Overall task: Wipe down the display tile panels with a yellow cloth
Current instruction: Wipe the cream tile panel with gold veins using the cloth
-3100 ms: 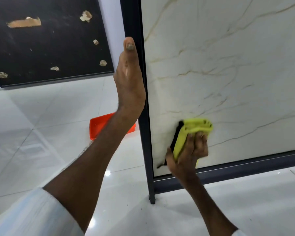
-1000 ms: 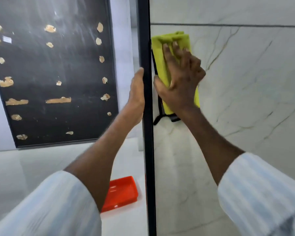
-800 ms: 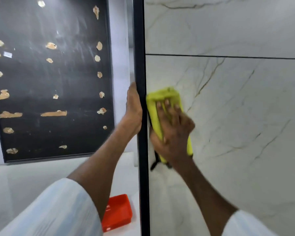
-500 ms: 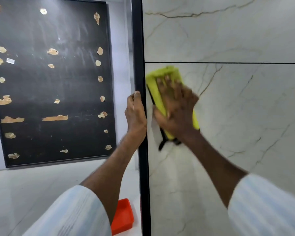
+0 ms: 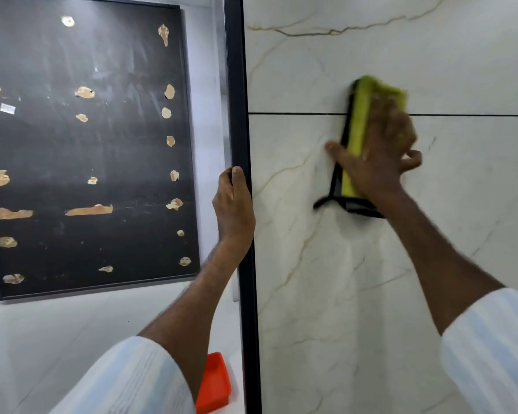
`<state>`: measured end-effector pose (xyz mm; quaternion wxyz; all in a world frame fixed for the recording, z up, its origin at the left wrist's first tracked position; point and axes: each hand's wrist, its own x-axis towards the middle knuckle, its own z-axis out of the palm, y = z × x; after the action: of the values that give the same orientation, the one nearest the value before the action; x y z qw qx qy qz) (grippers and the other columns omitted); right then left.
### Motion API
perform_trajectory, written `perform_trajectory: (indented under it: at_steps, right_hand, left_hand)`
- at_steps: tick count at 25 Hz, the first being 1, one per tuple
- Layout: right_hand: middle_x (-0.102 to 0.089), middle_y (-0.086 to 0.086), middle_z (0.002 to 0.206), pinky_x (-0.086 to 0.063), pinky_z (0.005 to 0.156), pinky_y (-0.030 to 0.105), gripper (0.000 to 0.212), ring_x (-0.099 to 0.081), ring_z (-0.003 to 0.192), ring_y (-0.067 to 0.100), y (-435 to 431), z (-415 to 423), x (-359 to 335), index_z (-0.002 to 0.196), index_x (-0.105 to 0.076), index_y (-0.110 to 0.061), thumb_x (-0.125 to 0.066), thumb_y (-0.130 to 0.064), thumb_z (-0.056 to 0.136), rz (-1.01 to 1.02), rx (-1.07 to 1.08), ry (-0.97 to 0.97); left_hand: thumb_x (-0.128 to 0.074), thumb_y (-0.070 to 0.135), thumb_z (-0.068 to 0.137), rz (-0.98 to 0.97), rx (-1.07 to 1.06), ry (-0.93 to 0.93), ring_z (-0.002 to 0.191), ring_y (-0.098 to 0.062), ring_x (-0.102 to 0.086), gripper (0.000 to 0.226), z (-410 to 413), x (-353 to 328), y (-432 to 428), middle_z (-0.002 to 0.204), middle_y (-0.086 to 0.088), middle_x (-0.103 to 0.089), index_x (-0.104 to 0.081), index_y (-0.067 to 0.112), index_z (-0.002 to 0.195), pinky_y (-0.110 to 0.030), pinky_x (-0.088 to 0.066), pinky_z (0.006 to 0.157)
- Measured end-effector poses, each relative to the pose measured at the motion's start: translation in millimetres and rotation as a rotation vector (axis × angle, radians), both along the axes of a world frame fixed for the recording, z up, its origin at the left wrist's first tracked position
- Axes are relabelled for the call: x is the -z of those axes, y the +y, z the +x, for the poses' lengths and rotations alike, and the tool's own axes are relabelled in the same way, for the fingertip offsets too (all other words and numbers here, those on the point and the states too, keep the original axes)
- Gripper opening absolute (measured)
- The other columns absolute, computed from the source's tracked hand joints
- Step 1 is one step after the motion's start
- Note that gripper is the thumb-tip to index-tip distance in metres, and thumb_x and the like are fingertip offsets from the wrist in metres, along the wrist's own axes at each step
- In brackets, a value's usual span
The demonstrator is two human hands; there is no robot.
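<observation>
Your right hand presses the folded yellow cloth with flat fingers against the white gold-veined tile panel, straddling its thin dark horizontal joint. Bare tile lies open on every side. Your left hand grips the panel's black metal frame edge, well left of the cloth. An orange plastic tray sits low, left of that edge.

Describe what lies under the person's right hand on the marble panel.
The yellow cloth lies under the right hand, pressed flat against the marble panel, its black edging showing below. The cloth's middle and the panel seam behind it are covered.
</observation>
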<state>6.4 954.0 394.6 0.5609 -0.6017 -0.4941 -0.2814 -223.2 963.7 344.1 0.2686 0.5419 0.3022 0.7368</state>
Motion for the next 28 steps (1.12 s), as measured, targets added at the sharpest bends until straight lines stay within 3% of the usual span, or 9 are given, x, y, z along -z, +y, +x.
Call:
perform_trajectory:
  at_steps: [2, 4, 6, 9, 12, 15, 20, 24, 28]
  right_hand:
    - [0.008, -0.006, 0.174, -0.008, 0.118, 0.062, 0.112, 0.007, 0.159, 0.027, -6, 11, -12, 0.166, 0.001, -0.037, -0.069, -0.065, 0.083, 0.027, -0.189, 0.302]
    - [0.007, -0.001, 0.175, -0.006, 0.12, 0.06, 0.11, 0.007, 0.159, 0.031, -13, -5, -16, 0.167, 0.001, -0.034, -0.07, -0.058, 0.086, 0.004, -0.21, 0.359]
    - [0.004, 0.007, 0.175, -0.008, 0.122, 0.059, 0.107, 0.002, 0.158, 0.037, -10, -41, -4, 0.166, 0.0, -0.032, -0.069, -0.057, 0.088, -0.066, -0.158, 0.148]
    - [-0.014, 0.008, 0.174, -0.024, 0.112, 0.06, 0.104, -0.014, 0.157, 0.036, -6, -90, 34, 0.166, -0.008, -0.031, -0.058, -0.064, 0.081, -0.026, -0.128, -0.553]
    - [-0.02, -0.006, 0.172, -0.022, 0.105, 0.056, 0.098, -0.015, 0.153, 0.023, -13, -75, 27, 0.162, -0.025, -0.041, -0.054, -0.073, 0.074, -0.003, -0.029, -0.712]
    - [-0.008, -0.007, 0.174, -0.008, 0.111, 0.053, 0.104, -0.002, 0.15, 0.014, -21, -33, 4, 0.161, -0.021, -0.052, -0.055, -0.086, 0.068, -0.066, 0.034, -0.487]
    - [0.022, -0.006, 0.171, -0.011, 0.118, 0.065, 0.118, 0.003, 0.155, 0.031, -16, 16, 22, 0.161, -0.003, -0.054, -0.074, -0.079, 0.069, -0.034, -0.261, 0.289]
    - [-0.016, -0.003, 0.163, -0.029, 0.111, 0.054, 0.104, -0.024, 0.143, 0.025, -14, 7, 32, 0.152, -0.033, -0.044, -0.086, -0.059, 0.063, 0.16, -0.306, 0.468]
    - [-0.034, -0.004, 0.135, -0.037, 0.094, 0.043, 0.074, -0.037, 0.116, 0.02, -24, 6, -15, 0.113, -0.043, -0.03, -0.087, -0.04, 0.055, 0.269, -0.297, 0.819]
  left_hand:
    - [-0.036, 0.034, 0.113, 0.009, -0.01, 0.007, 0.078, -0.004, -0.049, 0.039, 0, 1, 0, 0.084, 0.011, -0.051, -0.061, 0.005, 0.12, -0.006, -0.037, 0.067]
    - [-0.036, 0.034, 0.113, 0.005, -0.013, 0.012, 0.078, -0.004, -0.048, 0.038, 2, 1, -2, 0.085, 0.011, -0.051, -0.061, 0.005, 0.12, -0.007, -0.037, 0.069]
    - [-0.037, 0.034, 0.113, 0.007, -0.014, 0.004, 0.078, -0.003, -0.049, 0.035, 3, 1, -3, 0.085, 0.011, -0.052, -0.061, 0.008, 0.118, -0.005, -0.038, 0.068]
    - [-0.038, 0.035, 0.112, 0.017, -0.025, 0.003, 0.08, -0.004, -0.052, 0.037, 0, 1, -2, 0.088, 0.009, -0.058, -0.063, 0.008, 0.118, -0.005, -0.039, 0.067]
    - [-0.039, 0.036, 0.111, 0.008, -0.023, -0.007, 0.077, -0.006, -0.051, 0.036, 1, 1, -2, 0.086, 0.007, -0.057, -0.062, 0.009, 0.112, -0.012, -0.04, 0.066]
    - [-0.037, 0.036, 0.112, -0.021, -0.031, -0.001, 0.076, -0.005, -0.049, 0.03, 3, -1, -6, 0.085, 0.01, -0.053, -0.059, 0.016, 0.11, -0.013, -0.037, 0.065]
    - [-0.035, 0.036, 0.112, -0.03, -0.04, 0.015, 0.076, -0.004, -0.047, 0.038, 4, -3, -7, 0.085, 0.011, -0.051, -0.061, 0.008, 0.119, -0.003, -0.037, 0.062]
    - [-0.037, 0.032, 0.113, 0.004, -0.023, -0.004, 0.073, 0.007, -0.052, 0.032, 3, 2, -3, 0.084, 0.012, -0.051, -0.061, 0.011, 0.109, -0.008, -0.039, 0.068]
    - [-0.034, 0.027, 0.113, -0.071, -0.101, 0.05, 0.064, 0.015, -0.049, 0.031, 3, -4, -15, 0.079, 0.014, -0.044, -0.058, 0.008, 0.118, -0.004, -0.038, 0.065]
